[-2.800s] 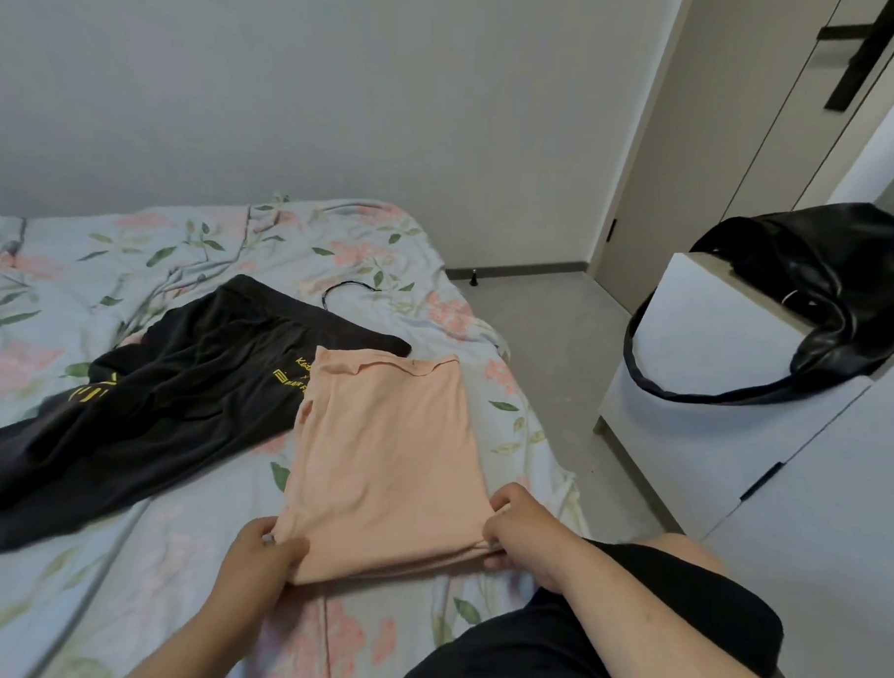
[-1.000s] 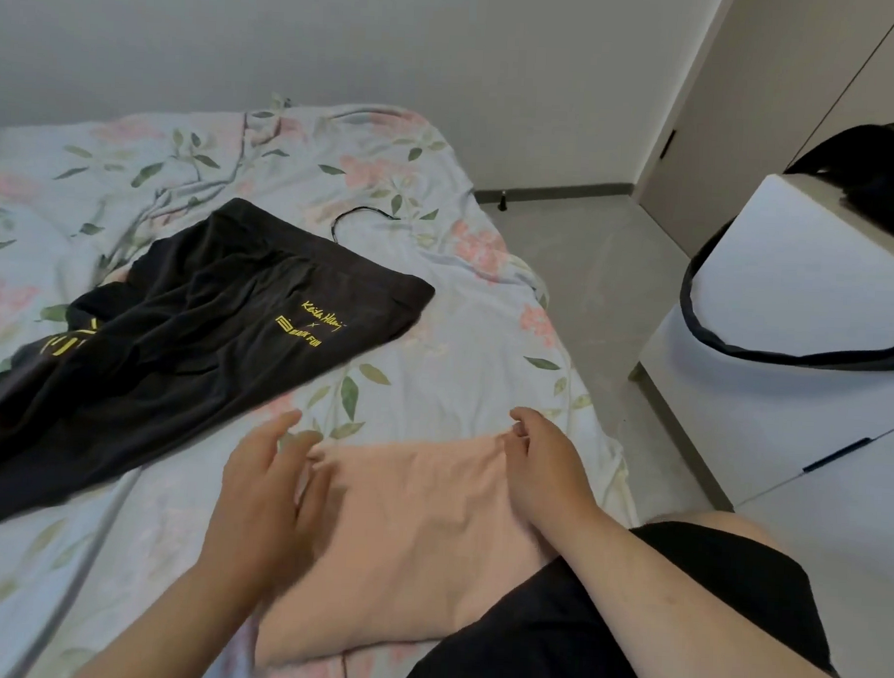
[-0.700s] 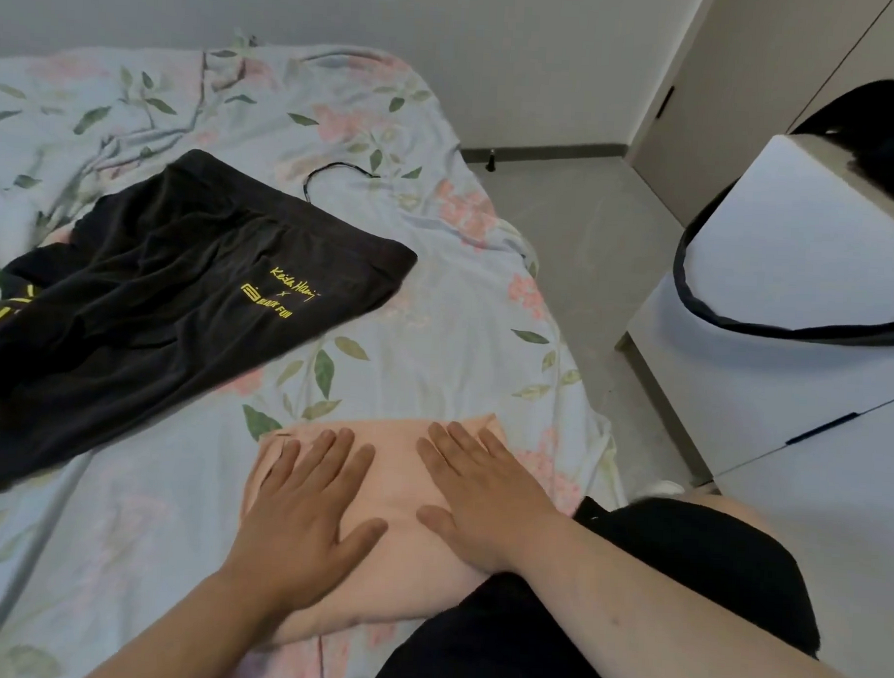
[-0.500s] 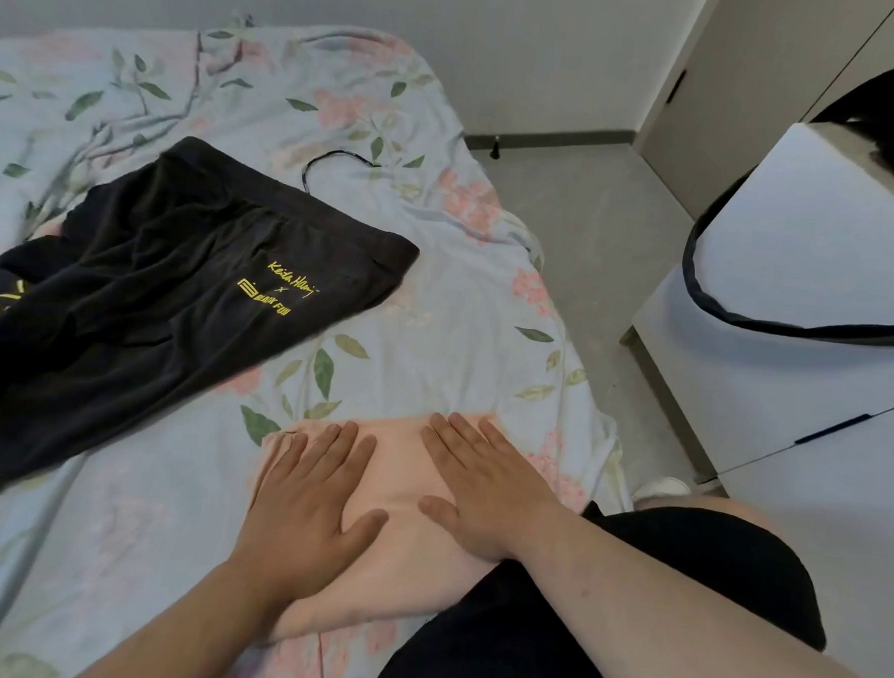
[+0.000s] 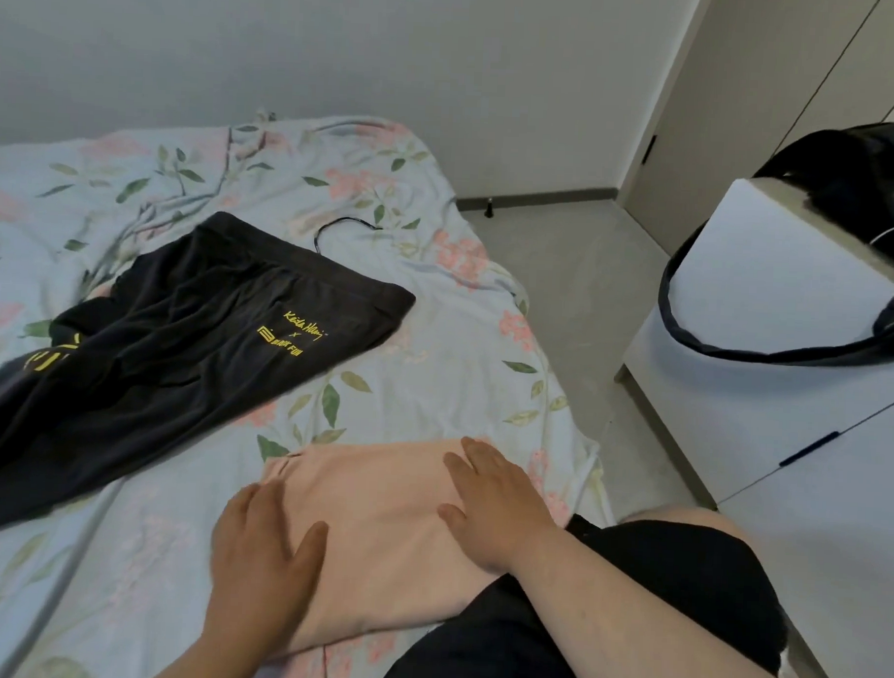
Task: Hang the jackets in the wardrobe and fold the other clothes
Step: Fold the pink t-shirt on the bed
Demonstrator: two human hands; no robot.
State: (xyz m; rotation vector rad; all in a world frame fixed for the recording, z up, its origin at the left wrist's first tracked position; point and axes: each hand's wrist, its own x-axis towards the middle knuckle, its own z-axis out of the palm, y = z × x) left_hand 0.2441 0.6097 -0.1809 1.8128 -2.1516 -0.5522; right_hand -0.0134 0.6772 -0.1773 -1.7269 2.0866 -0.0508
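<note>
Both hands lie flat on the folded peach garment (image 5: 375, 520), which sits on the bed (image 5: 434, 348) at its near edge, against the person's black shorts (image 5: 627, 628). Half a second ago the hands lay side by side in the middle of the fold. Now they have slid apart. The left hand (image 5: 266, 551) covers the garment's left edge, partly over the sheet. The right hand (image 5: 494, 510) lies at the far right corner. Neither grip is closed on anything: the fingers are straight and pressed palm-down on the cloth, with bare peach fabric between the two hands. The garment has kept its place and its fold. The black trousers (image 5: 189, 337) with yellow print lie unfolded beyond the left hand, apart from the garment, as before. Right of the right hand, across the floor, a black bag (image 5: 851, 192) rests on a white cabinet (image 5: 775, 281).
</note>
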